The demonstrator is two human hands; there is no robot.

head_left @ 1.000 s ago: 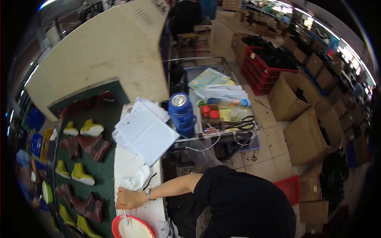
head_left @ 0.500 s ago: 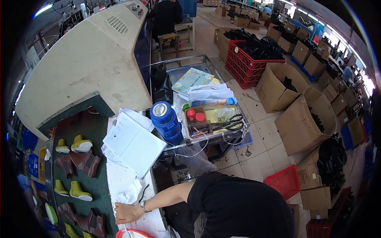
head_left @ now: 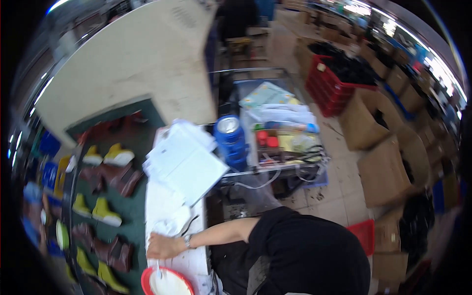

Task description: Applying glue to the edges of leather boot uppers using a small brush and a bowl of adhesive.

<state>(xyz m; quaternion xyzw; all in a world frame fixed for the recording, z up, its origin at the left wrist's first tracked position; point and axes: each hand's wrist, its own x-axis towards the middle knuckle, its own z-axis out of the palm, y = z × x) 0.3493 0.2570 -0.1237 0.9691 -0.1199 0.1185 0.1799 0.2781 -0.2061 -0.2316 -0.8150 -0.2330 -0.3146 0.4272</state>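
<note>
Lower left of frame: brown and yellow boots [head_left: 105,211] on dark green belt. Left hand [head_left: 162,246] curled around thin brush handle [head_left: 158,265], tip in red round bowl of white paste [head_left: 166,282] at bottom edge. Centre: blue cylindrical jug [head_left: 230,140]. Right hand out of view.

we see a white table [head_left: 169,216]: paper stack [head_left: 184,160], crumpled cloth [head_left: 172,223], red bowl [head_left: 167,282] at near end, hand [head_left: 162,246] resting on it.

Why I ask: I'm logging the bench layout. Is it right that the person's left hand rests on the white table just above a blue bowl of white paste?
Not quite: the head view shows the bowl is red, not blue. The left hand does rest on the white table just above it.
</note>
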